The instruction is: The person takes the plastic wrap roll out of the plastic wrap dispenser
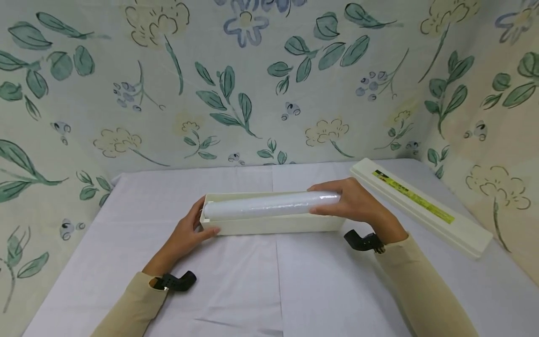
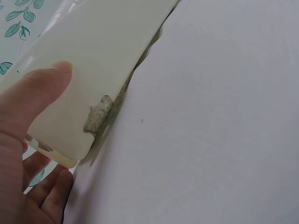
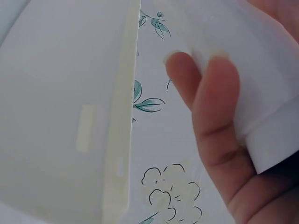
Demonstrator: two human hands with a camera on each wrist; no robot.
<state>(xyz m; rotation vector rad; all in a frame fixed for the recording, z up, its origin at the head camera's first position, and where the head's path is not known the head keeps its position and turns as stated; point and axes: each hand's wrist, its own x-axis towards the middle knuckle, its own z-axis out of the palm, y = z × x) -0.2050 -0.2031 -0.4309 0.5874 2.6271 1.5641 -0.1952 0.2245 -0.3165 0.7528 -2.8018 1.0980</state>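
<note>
At the nine o'clock end of the white box, my left hand grips it with the thumb in front, and I think the box could tip if that hold got loose. The shiny white roll might slip and drop because it looks slick; its nine o'clock end sits down in the box, and its three o'clock end is tilted up, clamped between my right hand's thumb and fingers. Past that, toward two o'clock, lies the long lid.

Head: high, facing forward-down; box at centre. Left wrist: close, same box upper left. Right wrist: close.
</note>
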